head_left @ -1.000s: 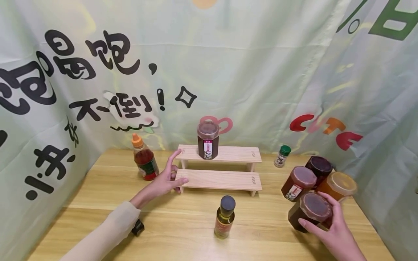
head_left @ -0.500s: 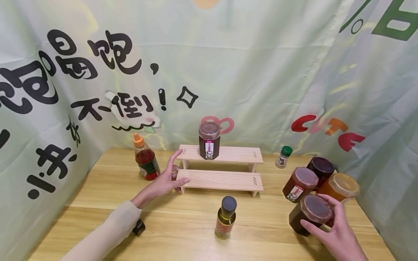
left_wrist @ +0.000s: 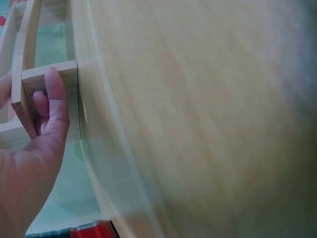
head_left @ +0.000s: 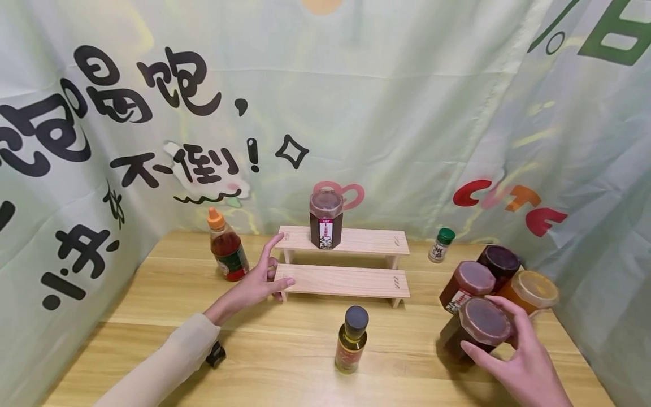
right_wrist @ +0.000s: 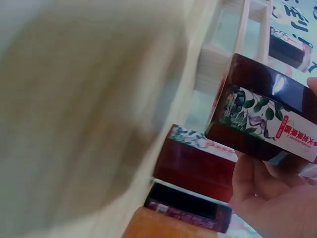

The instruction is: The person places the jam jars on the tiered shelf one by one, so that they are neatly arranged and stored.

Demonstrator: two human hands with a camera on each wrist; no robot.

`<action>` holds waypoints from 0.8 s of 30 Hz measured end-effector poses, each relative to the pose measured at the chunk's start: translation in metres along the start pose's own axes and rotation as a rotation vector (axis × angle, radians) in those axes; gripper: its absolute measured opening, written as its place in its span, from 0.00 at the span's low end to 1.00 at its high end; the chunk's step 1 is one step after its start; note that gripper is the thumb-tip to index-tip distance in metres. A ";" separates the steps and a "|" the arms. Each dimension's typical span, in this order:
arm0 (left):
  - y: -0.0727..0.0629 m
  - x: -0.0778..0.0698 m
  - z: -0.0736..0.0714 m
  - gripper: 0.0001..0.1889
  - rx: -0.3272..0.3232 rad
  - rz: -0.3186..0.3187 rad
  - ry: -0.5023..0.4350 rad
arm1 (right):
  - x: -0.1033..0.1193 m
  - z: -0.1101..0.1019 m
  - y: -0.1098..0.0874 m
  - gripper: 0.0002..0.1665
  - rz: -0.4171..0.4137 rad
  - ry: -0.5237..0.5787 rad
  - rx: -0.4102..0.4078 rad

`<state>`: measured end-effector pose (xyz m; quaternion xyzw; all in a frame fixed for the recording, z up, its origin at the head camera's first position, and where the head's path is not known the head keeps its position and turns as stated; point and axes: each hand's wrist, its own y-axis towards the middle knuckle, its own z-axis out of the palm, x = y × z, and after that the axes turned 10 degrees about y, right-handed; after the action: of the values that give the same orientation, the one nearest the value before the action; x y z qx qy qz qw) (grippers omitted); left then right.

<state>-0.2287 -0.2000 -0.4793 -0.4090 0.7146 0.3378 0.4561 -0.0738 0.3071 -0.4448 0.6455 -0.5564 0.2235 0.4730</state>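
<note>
My right hand [head_left: 529, 356] grips a dark hexagonal jar [head_left: 483, 323] at the right of the table, thumb on its near side and fingers behind. In the right wrist view the jar's flowered label [right_wrist: 270, 116] faces the camera, and the jar looks tilted and raised above the tabletop. With its thumb on the lower step and fingers curled under the end, my left hand [head_left: 259, 280] holds a two-step wooden rack [head_left: 346, 280]. Another dark jar [head_left: 326, 223] stands upright on the upper step.
Behind the held jar stand a red-brown jar [head_left: 470, 285], a dark jar [head_left: 500, 264] and an amber jar [head_left: 531, 288]. A green-capped shaker [head_left: 441, 246], an oil bottle [head_left: 351, 342] and an orange-capped sauce bottle [head_left: 227, 249] surround the rack. A small black object [head_left: 216, 355] lies by the left sleeve.
The right hand has shifted left with the jar, which appears lifted off the table beside the other jars. My left hand keeps its hold on the rack.
</note>
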 end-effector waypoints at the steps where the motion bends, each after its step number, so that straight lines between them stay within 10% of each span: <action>1: 0.000 0.000 0.000 0.58 0.000 0.002 0.001 | 0.002 0.000 0.001 0.61 -0.016 -0.001 0.000; 24: -0.001 -0.004 0.000 0.58 -0.004 -0.004 -0.008 | 0.057 0.026 0.044 0.58 -0.060 0.026 0.050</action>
<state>-0.2265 -0.1995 -0.4761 -0.4099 0.7113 0.3399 0.4589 -0.1045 0.2591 -0.3945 0.6703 -0.5249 0.2315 0.4706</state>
